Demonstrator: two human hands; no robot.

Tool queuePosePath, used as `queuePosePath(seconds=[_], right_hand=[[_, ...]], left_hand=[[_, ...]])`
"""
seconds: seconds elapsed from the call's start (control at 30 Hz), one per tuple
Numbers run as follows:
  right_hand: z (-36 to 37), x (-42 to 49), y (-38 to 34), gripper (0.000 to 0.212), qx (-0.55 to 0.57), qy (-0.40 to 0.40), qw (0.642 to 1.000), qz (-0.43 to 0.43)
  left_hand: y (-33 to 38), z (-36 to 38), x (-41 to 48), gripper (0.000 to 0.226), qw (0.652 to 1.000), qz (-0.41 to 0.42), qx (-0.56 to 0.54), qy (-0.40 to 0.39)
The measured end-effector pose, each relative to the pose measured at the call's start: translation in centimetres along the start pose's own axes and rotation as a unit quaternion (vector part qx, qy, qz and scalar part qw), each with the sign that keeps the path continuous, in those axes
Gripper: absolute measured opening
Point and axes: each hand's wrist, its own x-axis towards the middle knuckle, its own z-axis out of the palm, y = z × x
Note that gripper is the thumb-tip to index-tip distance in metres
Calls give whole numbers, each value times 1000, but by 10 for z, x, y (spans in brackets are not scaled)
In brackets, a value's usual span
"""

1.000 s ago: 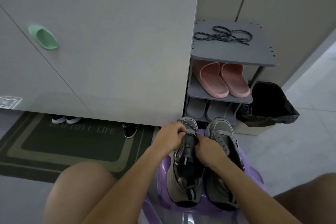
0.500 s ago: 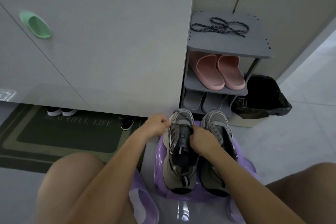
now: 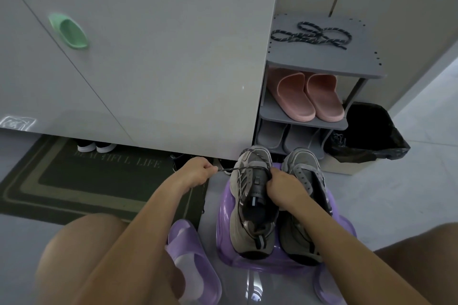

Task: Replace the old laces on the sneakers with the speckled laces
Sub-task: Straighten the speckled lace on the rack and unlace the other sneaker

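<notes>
Two grey sneakers stand side by side on a purple plastic stool [image 3: 224, 238]. My left hand [image 3: 195, 172] pinches a dark speckled lace [image 3: 244, 168] and holds it stretched out to the left of the left sneaker [image 3: 250, 205]. My right hand [image 3: 285, 188] grips that sneaker at its tongue, where the lace runs through. The right sneaker [image 3: 303, 181] has bare eyelets and no lace that I can see. A second speckled lace [image 3: 312, 35] lies coiled on top of the grey shoe rack [image 3: 322, 64].
Pink slippers [image 3: 307, 96] and grey slippers sit on the rack's shelves. A black-lined bin [image 3: 369, 131] stands to its right. A white cabinet with a green handle [image 3: 69, 32] fills the left, a dark doormat [image 3: 74, 176] below. My bare knees and purple slippers [image 3: 193, 260] flank the stool.
My left hand has drawn away to the left from the sneaker, pulling the speckled lace out taut. My right hand stays on the sneaker's tongue.
</notes>
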Motion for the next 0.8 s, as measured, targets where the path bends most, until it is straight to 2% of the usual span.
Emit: queuePosePath(seconds=[0.1, 0.23, 0.3, 0.43, 0.7, 0.8], right_hand=[[0, -1, 0, 33, -4, 2, 1000, 0], [-1, -1, 0, 32, -3, 2, 1000, 2], [-1, -1, 0, 32, -5, 4, 1000, 2], [-2, -1, 1, 34, 0, 8, 1000, 4], [0, -1, 0, 37, -12, 14, 1000, 0], [0, -1, 0, 36, -16, 15, 1000, 0]], left_hand=[[2, 3, -3, 23, 1000, 6, 2, -16], [10, 18, -5, 8, 998, 26, 12, -50], [15, 32, -4, 23, 997, 49, 5, -58], [24, 50, 2, 25, 995, 96, -1, -5], [29, 54, 9, 26, 992, 116, 27, 29], [33, 54, 7, 34, 990, 135, 28, 38]])
